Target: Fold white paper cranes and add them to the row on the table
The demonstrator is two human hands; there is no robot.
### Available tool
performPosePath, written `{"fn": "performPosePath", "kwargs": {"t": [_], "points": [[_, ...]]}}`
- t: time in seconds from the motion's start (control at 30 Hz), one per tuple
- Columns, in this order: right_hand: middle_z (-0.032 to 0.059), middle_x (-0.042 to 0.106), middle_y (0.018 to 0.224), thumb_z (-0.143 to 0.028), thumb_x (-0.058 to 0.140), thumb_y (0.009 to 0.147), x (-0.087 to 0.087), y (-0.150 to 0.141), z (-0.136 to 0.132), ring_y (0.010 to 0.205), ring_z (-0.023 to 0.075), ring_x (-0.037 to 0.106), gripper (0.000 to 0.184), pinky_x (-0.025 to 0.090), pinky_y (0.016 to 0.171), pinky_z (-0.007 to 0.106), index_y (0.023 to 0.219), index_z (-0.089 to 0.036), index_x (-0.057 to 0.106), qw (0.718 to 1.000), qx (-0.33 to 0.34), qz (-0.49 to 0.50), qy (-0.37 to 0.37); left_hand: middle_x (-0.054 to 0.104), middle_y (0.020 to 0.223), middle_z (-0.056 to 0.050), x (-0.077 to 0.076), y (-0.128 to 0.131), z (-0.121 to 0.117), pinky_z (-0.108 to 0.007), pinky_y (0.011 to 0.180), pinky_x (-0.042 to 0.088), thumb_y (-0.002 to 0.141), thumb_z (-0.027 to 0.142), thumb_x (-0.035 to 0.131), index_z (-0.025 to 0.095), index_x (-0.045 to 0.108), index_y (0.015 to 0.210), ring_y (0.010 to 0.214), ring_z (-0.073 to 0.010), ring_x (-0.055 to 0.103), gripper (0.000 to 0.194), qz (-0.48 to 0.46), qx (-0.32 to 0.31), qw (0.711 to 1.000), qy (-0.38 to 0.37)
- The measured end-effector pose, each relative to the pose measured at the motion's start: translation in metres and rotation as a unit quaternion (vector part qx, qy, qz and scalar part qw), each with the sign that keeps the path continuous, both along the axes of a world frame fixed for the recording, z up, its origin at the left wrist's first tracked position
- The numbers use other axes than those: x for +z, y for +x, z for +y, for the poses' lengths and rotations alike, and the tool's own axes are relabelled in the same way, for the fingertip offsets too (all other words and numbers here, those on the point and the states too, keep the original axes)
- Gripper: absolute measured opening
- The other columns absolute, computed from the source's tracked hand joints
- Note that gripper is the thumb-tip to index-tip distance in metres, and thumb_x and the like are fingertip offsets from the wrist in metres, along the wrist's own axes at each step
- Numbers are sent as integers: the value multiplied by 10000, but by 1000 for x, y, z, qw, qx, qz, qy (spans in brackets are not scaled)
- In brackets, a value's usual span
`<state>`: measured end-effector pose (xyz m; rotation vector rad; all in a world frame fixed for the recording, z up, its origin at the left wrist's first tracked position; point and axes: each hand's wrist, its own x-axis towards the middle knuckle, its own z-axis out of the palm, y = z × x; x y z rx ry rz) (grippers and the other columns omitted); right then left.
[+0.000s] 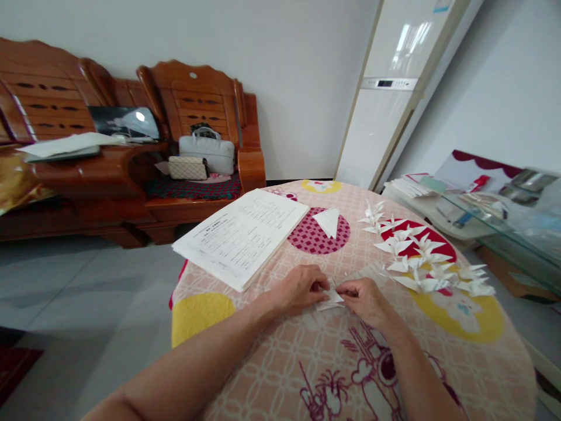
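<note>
On the patterned tablecloth, a small piece of folded white paper [329,300] lies between my two hands. My left hand [302,286] has its fingers curled down onto the left side of the paper. From the other side, my right hand [364,297] pinches the paper's right edge. The fingers partly cover the folds. Beyond my hands rests a white folded paper triangle [328,222] on a pink checked circle. Several white paper cranes [423,254] stand in a cluster to the right. A stack of printed sheets [241,237] lies to the left.
The round table [272,374] has a cloth with coloured circles. A glass-topped stand [504,222] with papers and a plastic bag is close on the right. Wooden chairs [197,111] holding bags line the wall behind, beside a tall white air conditioner [372,126].
</note>
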<state>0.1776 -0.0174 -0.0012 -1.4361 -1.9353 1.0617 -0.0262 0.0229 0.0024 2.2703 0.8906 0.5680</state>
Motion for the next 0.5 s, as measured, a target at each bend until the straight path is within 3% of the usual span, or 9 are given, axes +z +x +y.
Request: {"fn": "performPosePath", "kwargs": {"t": [0.3,0.5], "points": [[-17,646,614,-175,549,743,-5,1,1,570,132,535,191,334,503,202,736,-157,739,1000,0,-12,27,615,821,-11,1,3,-3,-210,640,401,714,278,736,159,675,926,717,-120,556,251,7,-21,1000,2],[-6,692,663,-302,598,781,-7,0,1,626,180,598,222,393,542,231,774,-163,771,1000,-3,-14,12,633,783,-17,-3,-4,6,-192,625,425,677,70,620,126,681,854,686,-112,577,195,-21,14,999,-39]]}}
